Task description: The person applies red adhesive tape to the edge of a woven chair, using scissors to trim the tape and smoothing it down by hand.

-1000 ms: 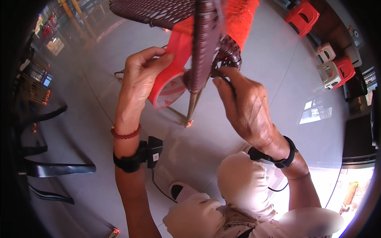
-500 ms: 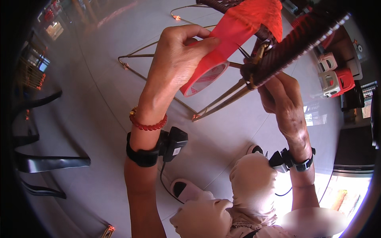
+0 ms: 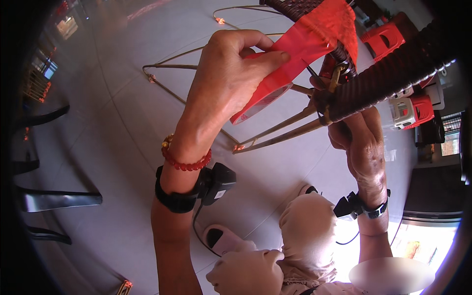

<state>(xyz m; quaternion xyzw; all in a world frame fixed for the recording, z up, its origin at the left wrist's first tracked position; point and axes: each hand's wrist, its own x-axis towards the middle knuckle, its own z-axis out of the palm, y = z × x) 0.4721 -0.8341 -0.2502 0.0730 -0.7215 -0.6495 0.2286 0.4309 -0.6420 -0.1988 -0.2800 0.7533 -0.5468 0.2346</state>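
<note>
My left hand pinches a roll of red tape between thumb and fingers. From it a wide red strip runs taut to a crumpled orange-red wrapping on a dark brown woven frame. Under the end of a thick wicker-wrapped bar, my right hand is closed, its fingers mostly hidden by the bar. A thin dark pointed piece shows between the strip and the bar; what it belongs to is hidden. Thin brown metal legs extend below the bar.
Black curved furniture legs stand on the grey tiled floor at left. Red stools and a white stool are at right. Bent metal rods with orange-taped ends reach across the floor. My knees are below.
The woven frame and both hands have shifted slightly right in view. The tape roll has tilted so less of its inside shows. My left hand keeps its pinch on the tape.
</note>
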